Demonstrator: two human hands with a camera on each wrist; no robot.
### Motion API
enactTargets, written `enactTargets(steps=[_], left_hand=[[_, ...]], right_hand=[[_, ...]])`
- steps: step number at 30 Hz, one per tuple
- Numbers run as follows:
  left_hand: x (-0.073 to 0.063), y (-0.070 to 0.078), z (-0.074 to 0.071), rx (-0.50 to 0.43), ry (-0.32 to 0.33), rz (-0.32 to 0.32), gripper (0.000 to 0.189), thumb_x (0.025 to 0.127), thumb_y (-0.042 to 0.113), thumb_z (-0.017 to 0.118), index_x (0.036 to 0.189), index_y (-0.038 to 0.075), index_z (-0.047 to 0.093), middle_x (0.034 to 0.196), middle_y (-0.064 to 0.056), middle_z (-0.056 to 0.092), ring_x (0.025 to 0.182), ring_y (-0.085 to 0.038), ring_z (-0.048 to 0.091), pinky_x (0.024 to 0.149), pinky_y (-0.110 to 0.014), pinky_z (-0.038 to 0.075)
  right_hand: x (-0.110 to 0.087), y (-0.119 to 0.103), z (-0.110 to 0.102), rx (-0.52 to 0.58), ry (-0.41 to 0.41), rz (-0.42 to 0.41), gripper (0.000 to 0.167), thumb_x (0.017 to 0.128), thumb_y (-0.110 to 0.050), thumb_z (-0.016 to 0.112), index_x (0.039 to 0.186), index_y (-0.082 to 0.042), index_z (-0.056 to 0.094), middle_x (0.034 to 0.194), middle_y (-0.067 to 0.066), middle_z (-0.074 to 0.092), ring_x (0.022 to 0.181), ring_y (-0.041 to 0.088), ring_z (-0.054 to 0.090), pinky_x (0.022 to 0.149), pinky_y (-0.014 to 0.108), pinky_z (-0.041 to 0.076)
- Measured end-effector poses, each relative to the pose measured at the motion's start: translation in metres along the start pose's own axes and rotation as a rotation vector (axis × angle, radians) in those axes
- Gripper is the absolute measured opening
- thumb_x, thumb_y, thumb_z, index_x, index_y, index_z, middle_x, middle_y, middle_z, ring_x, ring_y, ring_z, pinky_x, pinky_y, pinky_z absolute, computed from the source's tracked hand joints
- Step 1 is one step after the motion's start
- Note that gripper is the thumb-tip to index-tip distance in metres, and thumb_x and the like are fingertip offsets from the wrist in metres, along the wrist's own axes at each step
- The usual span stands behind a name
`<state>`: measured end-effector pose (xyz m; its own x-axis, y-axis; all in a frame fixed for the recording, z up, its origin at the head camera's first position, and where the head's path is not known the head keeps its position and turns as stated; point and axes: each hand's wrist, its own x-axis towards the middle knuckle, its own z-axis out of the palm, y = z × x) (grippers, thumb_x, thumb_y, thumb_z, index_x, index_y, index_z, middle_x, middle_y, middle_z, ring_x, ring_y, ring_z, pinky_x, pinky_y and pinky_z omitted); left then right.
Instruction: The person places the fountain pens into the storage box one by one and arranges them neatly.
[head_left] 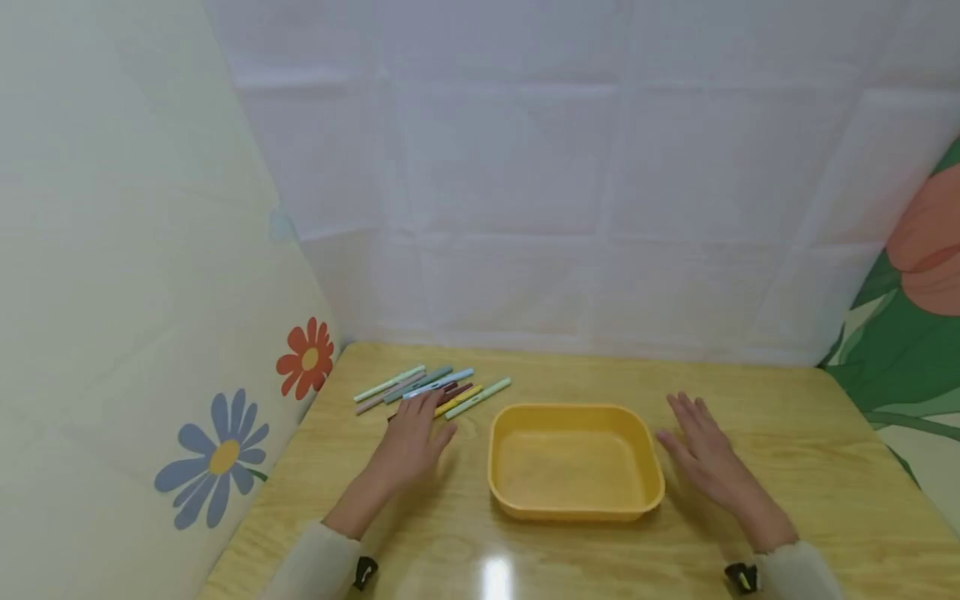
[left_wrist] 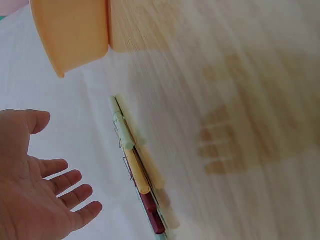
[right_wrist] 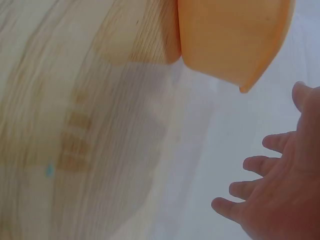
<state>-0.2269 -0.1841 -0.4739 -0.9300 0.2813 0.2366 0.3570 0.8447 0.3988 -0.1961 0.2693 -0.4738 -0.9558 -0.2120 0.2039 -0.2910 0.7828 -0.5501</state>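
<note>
Currently, the person's left hand hovers at the near side of a loose cluster of pens, which lies toward the back left of the wooden table. Its fingers are relaxed and released, grasping nothing; the left wrist view shows a gap between them and the pens. Light green, yellow, dark red, light blue and greyish barrels lie roughly parallel, slanting up to the right, some of them overlapping. Just right of the cluster and nearer the person sits a yellow tray, upright on the table between the two hands. Beside its right wall, apart from it, the right hand hangs with fingers extended and slightly spread, likewise released. A white cloth hangs behind the table, and a red flower decorates the left-hand wall covering.
</note>
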Motion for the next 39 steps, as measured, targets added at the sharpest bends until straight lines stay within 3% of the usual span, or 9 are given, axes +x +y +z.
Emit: enactTargets(steps=[6, 11, 18, 22, 26, 30, 35, 39], left_hand=[[0.021, 0.006, 0.009, -0.108, -0.05, -0.087, 0.059, 0.1, 0.026, 0.064, 0.15, 0.002, 0.044, 0.148, -0.023, 0.047, 0.139, -0.044, 0.041, 0.109, -0.063, 0.04], [0.036, 0.012, 0.014, -0.12, -0.108, -0.078, 0.054, 0.1, 0.02, 0.063, 0.15, 0.007, 0.047, 0.148, -0.021, 0.049, 0.139, -0.041, 0.042, 0.108, -0.059, 0.043], [0.058, 0.02, 0.024, 0.004, -0.131, -0.037, 0.045, 0.099, 0.014, 0.063, 0.142, 0.007, 0.054, 0.137, -0.021, 0.055, 0.131, -0.041, 0.048, 0.105, -0.055, 0.046], [0.067, 0.022, 0.031, 0.03, -0.134, -0.051, 0.043, 0.098, 0.011, 0.064, 0.14, 0.007, 0.056, 0.135, -0.02, 0.056, 0.13, -0.04, 0.05, 0.104, -0.054, 0.047], [0.072, 0.024, 0.036, 0.05, -0.142, -0.078, 0.043, 0.097, 0.01, 0.064, 0.139, 0.008, 0.056, 0.136, -0.019, 0.057, 0.131, -0.039, 0.049, 0.104, -0.054, 0.047], [0.076, 0.024, 0.039, 0.082, -0.139, -0.1, 0.043, 0.097, 0.011, 0.063, 0.139, 0.01, 0.057, 0.136, -0.017, 0.058, 0.129, -0.038, 0.05, 0.102, -0.055, 0.049], [0.079, 0.024, 0.045, 0.14, -0.14, -0.119, 0.037, 0.098, 0.012, 0.058, 0.135, 0.01, 0.06, 0.128, -0.015, 0.062, 0.12, -0.037, 0.055, 0.092, -0.054, 0.054], [0.081, 0.025, 0.05, 0.187, -0.167, -0.117, 0.031, 0.102, 0.01, 0.051, 0.132, 0.008, 0.063, 0.122, -0.015, 0.064, 0.117, -0.036, 0.055, 0.092, -0.052, 0.054]], right_hand=[[0.003, -0.009, 0.003, 0.125, -0.045, 0.047, 0.065, 0.109, -0.036, 0.043, 0.156, 0.006, 0.027, 0.158, 0.035, 0.025, 0.144, 0.056, 0.022, 0.113, 0.073, 0.021], [0.006, -0.014, 0.003, 0.17, -0.049, 0.055, 0.06, 0.11, -0.032, 0.043, 0.153, 0.008, 0.031, 0.153, 0.035, 0.034, 0.136, 0.055, 0.038, 0.107, 0.068, 0.038], [0.012, -0.017, 0.005, 0.233, -0.103, 0.12, 0.064, 0.11, -0.038, 0.041, 0.155, 0.006, 0.03, 0.152, 0.031, 0.041, 0.133, 0.05, 0.047, 0.107, 0.064, 0.042], [0.013, -0.019, 0.007, 0.251, -0.138, 0.171, 0.065, 0.109, -0.042, 0.042, 0.155, 0.004, 0.032, 0.147, 0.031, 0.047, 0.128, 0.046, 0.052, 0.103, 0.059, 0.047], [0.012, -0.02, 0.009, 0.271, -0.157, 0.21, 0.063, 0.108, -0.041, 0.045, 0.152, 0.004, 0.037, 0.14, 0.029, 0.053, 0.113, 0.037, 0.062, 0.091, 0.048, 0.055], [0.012, -0.02, 0.011, 0.273, -0.153, 0.221, 0.058, 0.107, -0.037, 0.049, 0.149, 0.003, 0.043, 0.135, 0.027, 0.057, 0.106, 0.031, 0.064, 0.082, 0.04, 0.057], [0.012, -0.021, 0.01, 0.286, -0.153, 0.223, 0.058, 0.107, -0.037, 0.051, 0.148, 0.004, 0.045, 0.137, 0.03, 0.055, 0.111, 0.035, 0.062, 0.08, 0.037, 0.057], [0.011, -0.021, 0.01, 0.3, -0.164, 0.235, 0.059, 0.106, -0.037, 0.051, 0.149, 0.004, 0.043, 0.139, 0.031, 0.053, 0.113, 0.037, 0.062, 0.078, 0.036, 0.058]])
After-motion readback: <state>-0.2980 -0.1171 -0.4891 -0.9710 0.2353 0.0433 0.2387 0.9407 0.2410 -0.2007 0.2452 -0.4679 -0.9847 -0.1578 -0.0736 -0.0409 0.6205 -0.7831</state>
